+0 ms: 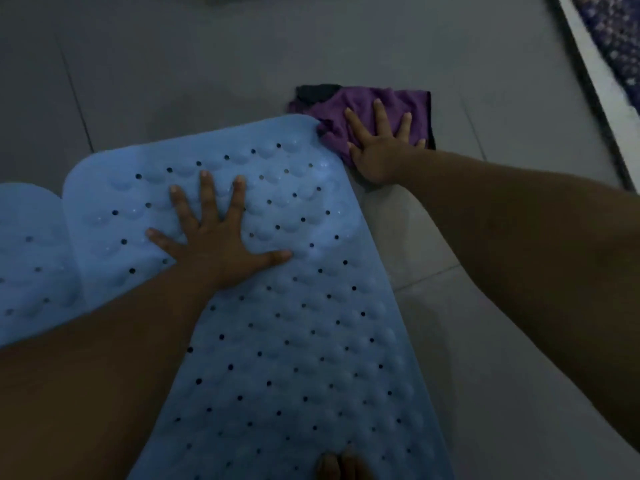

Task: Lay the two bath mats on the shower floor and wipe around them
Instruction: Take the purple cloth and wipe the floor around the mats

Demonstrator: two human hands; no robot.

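Note:
A light blue bath mat [304, 341] with holes and bumps lies flat on the grey tiled floor, running from the bottom centre up to the middle. A second blue mat [31, 258] lies beside it at the left edge, touching or slightly under it. My left hand [218, 237] presses flat on the nearer mat with fingers spread. My right hand [381, 147] lies flat, fingers spread, on a purple cloth [398, 102] bunched on the floor at the mat's far right corner.
Grey floor tiles [173, 74] with dark grout lines stretch beyond the mats. A white raised threshold [595, 81] runs diagonally at the upper right, with a dark blue patterned rug [620, 36] beyond it. Toes [343, 464] show on the mat's bottom edge.

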